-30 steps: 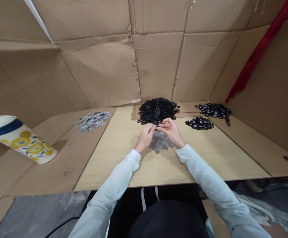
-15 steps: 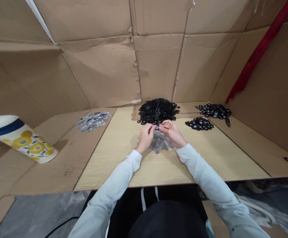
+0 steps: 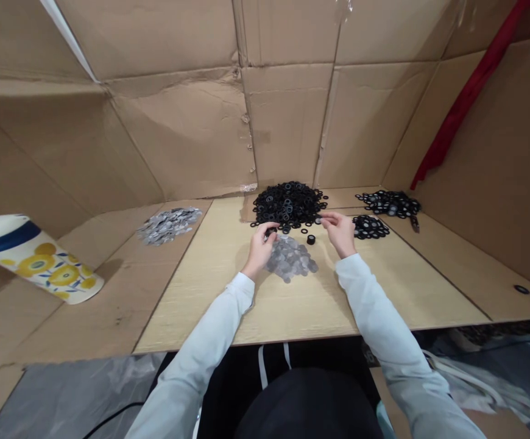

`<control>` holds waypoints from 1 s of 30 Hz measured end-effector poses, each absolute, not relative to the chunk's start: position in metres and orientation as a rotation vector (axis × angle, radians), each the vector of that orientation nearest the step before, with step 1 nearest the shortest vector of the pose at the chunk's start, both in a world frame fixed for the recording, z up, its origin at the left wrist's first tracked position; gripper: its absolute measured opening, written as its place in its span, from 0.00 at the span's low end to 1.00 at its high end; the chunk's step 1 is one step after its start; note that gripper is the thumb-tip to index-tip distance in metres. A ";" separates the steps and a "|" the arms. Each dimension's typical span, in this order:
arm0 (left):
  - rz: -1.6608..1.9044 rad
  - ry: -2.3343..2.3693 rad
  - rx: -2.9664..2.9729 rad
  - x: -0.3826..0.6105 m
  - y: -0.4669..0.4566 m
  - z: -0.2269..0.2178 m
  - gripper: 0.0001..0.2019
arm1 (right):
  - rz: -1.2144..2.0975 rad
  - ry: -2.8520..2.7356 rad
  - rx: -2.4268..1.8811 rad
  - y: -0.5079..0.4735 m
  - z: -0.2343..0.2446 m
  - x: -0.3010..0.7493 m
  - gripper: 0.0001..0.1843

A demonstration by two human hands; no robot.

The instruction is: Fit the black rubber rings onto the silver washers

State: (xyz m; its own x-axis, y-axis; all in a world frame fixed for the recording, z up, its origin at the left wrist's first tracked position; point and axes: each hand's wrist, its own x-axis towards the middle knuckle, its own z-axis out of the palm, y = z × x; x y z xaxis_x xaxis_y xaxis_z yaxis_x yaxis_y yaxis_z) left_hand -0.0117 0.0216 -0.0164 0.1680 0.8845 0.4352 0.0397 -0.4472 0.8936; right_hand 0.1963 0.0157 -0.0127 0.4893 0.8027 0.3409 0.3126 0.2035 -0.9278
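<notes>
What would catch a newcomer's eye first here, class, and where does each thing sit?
Probably the heap of black rings, back centre, before the cardboard wall. Next, the flowered cylinder at far left and the red strip at upper right.

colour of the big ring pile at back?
The ring pile is black, best seen in the head view.

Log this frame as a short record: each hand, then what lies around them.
Left hand: pinching something small and dark, details unclear
Right hand: fingertips on a small round piece
Between hands: short black stack, gray disc pile
Beyond: black ring pile
Left side: second gray disc pile, flowered cylinder
Right side: near ring pile, far ring pile
</notes>
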 end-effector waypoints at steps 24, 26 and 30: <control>1.127 0.607 1.028 -0.007 0.005 -0.011 0.29 | 0.648 -1.834 -1.013 0.000 -0.015 0.143 0.19; 1.110 0.635 1.008 -0.007 0.006 -0.012 0.30 | 0.643 -1.811 -1.063 -0.002 -0.015 0.136 0.15; 1.115 0.682 0.952 -0.006 0.007 -0.012 0.26 | 0.699 -1.707 -1.131 -0.003 -0.013 0.138 0.15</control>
